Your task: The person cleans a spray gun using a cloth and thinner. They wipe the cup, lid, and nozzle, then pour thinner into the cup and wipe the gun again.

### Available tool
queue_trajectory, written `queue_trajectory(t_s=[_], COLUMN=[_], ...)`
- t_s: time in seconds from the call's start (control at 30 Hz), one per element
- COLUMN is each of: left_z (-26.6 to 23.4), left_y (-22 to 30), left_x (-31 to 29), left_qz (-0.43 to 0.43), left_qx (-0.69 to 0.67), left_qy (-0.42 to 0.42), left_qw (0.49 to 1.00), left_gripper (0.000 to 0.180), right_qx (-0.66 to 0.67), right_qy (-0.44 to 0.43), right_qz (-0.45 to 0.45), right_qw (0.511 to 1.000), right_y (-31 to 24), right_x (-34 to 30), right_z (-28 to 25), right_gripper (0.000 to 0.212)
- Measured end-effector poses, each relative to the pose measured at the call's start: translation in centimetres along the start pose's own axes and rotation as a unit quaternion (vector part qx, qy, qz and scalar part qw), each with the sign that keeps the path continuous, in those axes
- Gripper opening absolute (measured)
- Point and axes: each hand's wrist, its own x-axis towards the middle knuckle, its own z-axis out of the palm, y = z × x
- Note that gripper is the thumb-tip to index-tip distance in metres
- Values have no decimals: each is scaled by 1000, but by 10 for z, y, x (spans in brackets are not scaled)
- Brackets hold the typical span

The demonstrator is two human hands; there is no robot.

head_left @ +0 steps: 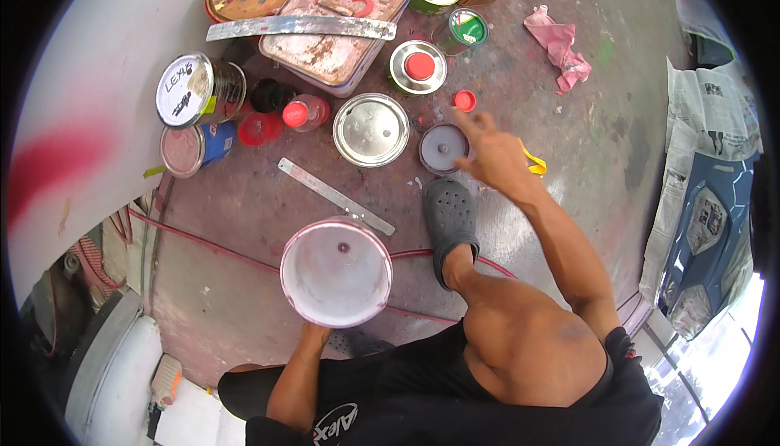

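A wide round paint cup (335, 275), whitish inside with a small dark spot at its bottom and a pinkish rim, is held up in front of me. My left hand (315, 334) supports it from below; its fingers are hidden by the cup. Over the floor to the right, my right hand (497, 158) reaches forward with fingers apart and nothing visible in them. Its fingertips are close to a round greyish lid (443, 159) with a small central knob. Just beyond lies a small red cap (465, 101).
Near the lid stand a silver-topped can (371, 130), a red-capped can (418, 67) and a red-capped bottle (306, 113). A metal ruler (335, 196) and a red hose (211, 243) lie on the floor. Pink cloth (559, 46) is at far right, newspaper-masked panel (703, 113) beyond.
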Motion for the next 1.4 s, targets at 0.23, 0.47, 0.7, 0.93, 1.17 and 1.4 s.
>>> queue_trajectory(t_s=[0.23, 0.47, 0.7, 0.93, 1.17, 1.4], left_z=[-9, -9, -27, -27, -34, -43], left_y=[-30, -62, 1, 13, 7, 16], left_x=[-30, -69, -42, -32, -35, -27], left_qz=[57, 12, -82, -96, -88, -46], left_qx=[50, 59, -9, 37, 169, 263], left_qy=[65, 64, 110, 124, 102, 109], left_qw=[995, 996, 991, 987, 976, 957], left_gripper=[51, 50, 52, 50, 53, 55], right_qx=[-63, 384, 688, 494, 376, 256], right_qy=[-59, 3, 48, 43, -24, -56], right_qz=[70, 178, -12, -222, -157, -141], right_qw=[994, 906, 724, 840, 913, 955], right_y=[-39, -50, -113, -161, -143, -149], right_x=[27, -30, -74, -71, -81, -88], right_z=[23, -32, -54, -51, -70, -98], right_gripper=[110, 101, 123, 140, 137, 126])
